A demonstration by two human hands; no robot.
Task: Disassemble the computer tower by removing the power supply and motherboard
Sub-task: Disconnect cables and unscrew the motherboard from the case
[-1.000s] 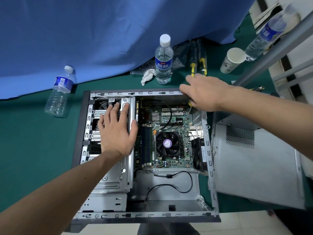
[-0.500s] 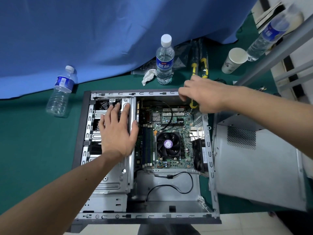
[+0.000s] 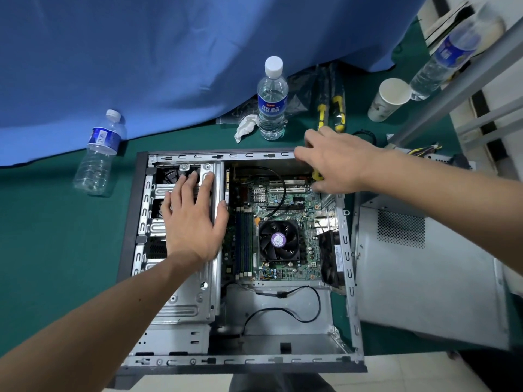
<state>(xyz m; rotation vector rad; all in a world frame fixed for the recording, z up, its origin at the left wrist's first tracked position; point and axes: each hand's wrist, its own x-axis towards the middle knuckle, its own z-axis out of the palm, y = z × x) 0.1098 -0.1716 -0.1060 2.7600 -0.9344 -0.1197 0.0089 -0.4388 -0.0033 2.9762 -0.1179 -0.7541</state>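
Green cloth under open computer tower [image 3: 349, 267], lying on its side. Motherboard [image 3: 283, 222] still seated inside, beside drive cage [image 3: 184, 301]. Left hand [image 3: 192, 222] flat on cage, fingers straight. Right hand [image 3: 336, 159] at tower's far corner, fingers curled round yellow-handled screwdriver [image 3: 317, 175]. Board likely stiff, light, fragile; lift by edges. Water bottle [image 3: 272, 100] beyond tower.
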